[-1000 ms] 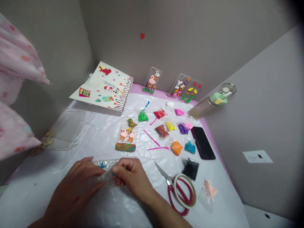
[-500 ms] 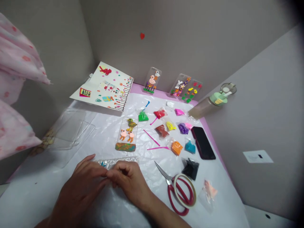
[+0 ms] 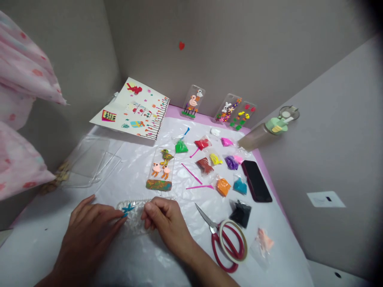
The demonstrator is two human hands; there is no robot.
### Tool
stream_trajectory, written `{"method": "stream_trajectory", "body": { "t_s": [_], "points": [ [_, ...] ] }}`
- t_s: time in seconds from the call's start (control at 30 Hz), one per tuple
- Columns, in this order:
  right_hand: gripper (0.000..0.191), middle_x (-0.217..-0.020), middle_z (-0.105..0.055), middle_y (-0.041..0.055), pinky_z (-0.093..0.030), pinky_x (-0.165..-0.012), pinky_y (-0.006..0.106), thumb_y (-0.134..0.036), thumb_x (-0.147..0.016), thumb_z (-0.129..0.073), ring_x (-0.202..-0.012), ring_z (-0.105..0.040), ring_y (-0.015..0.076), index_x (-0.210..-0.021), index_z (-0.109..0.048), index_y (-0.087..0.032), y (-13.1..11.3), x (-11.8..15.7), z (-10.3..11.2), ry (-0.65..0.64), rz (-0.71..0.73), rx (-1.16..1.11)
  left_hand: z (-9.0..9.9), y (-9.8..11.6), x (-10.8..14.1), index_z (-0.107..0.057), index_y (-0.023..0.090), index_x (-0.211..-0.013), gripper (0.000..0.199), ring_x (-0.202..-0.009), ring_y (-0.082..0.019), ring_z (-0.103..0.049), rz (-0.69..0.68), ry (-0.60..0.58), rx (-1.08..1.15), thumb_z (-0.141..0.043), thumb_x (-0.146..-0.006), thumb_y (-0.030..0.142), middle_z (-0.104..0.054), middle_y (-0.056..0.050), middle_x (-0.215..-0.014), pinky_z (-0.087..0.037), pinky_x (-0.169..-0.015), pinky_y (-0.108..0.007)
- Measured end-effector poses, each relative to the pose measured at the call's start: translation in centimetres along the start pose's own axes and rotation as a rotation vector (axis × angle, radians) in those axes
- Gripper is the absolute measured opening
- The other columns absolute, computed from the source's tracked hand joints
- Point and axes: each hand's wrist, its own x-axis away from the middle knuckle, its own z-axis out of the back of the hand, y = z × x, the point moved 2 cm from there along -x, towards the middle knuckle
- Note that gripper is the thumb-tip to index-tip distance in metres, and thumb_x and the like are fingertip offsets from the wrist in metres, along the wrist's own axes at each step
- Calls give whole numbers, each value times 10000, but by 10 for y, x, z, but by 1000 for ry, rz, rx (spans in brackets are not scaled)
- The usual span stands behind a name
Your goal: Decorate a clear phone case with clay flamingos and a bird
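Observation:
A clear phone case (image 3: 136,227) lies on the white sheet in front of me, with a teal clay flower (image 3: 128,209) at its left end. My left hand (image 3: 92,225) rests at the case's left side, fingers stretched out; its index finger and thumb tips touch the flower's lower petal. Over the right part of the case is my right hand (image 3: 167,219), fingers curled and pinched together. Whatever it may hold is hidden. Just beyond lies another clear case (image 3: 160,169) decorated with clay birds above a mottled brown strip.
Scissors (image 3: 214,231) and a tape roll (image 3: 245,243) lie right of my hands. Bagged clay, including orange (image 3: 223,186) and black (image 3: 241,213), spreads beyond, near a phone (image 3: 256,180). A bottle (image 3: 257,135) stands at the wall. Empty cases (image 3: 86,163) and a drawing pad (image 3: 131,111) sit left.
My hands have moved apart: the left went left and the right drew slightly right, its fingers still curled. The teal flower on the case now shows between them.

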Motion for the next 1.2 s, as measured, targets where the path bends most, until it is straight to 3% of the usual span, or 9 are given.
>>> {"method": "stream_trajectory", "body": {
  "t_s": [0.3, 0.53, 1.2],
  "points": [
    [605, -634, -591, -15, -397, -598, 242, -745, -924, -641, -596, -507, 118, -708, -651, -180, -3, 1, -2, -14, -21, -7, -1, 5, -5, -681, 288, -954, 45, -788, -266, -660, -14, 40, -30, -652, -964, 321, -673, 12, -831, -390, -1112, -606],
    [544, -633, -590, -15, -404, -602, 242, -673, -942, -649, -607, -518, 123, -696, -637, -187, -7, 1, -2, -22, -28, 5, -4, 7, -9, -706, 287, -884, 171, -797, -284, -667, 54, 8, -44, -644, -963, 425, -683, 2, -808, -406, -1102, -637],
    [491, -633, -585, -24, -407, -609, 245, -615, -949, -671, -608, -519, 121, -710, -675, -187, -7, 3, -2, -37, -47, -2, -6, 4, -18, -670, 286, -791, 338, -825, -265, -643, 118, -18, 7, -619, -962, 574, -684, 12, -766, -414, -1118, -587]
  ]
}}
